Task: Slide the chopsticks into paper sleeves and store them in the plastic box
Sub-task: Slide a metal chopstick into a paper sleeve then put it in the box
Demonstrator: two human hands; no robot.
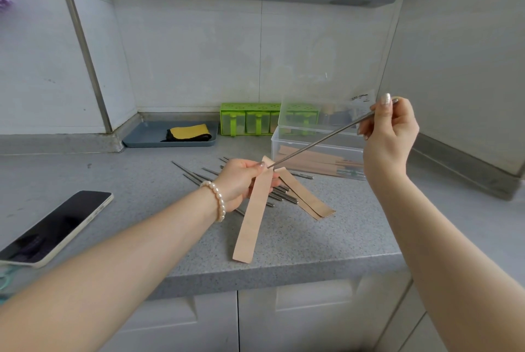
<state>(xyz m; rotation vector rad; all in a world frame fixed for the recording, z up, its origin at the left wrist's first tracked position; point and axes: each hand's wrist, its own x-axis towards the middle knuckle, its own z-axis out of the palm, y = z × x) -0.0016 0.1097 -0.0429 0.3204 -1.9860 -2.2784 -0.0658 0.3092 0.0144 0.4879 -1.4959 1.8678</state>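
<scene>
My left hand pinches the top of a tan paper sleeve that hangs down over the counter. My right hand grips the thick end of a metal chopstick, whose thin tip touches the sleeve's mouth by my left fingers. Several loose metal chopsticks lie on the grey counter under and behind my left hand. Another paper sleeve lies flat beside them. The clear plastic box stands behind with its lid up, and sleeved chopsticks lie inside.
A phone lies at the left near the counter's front edge. At the back stand a grey tray holding a yellow and black cloth and a green spice rack. A wall panel rises at the right.
</scene>
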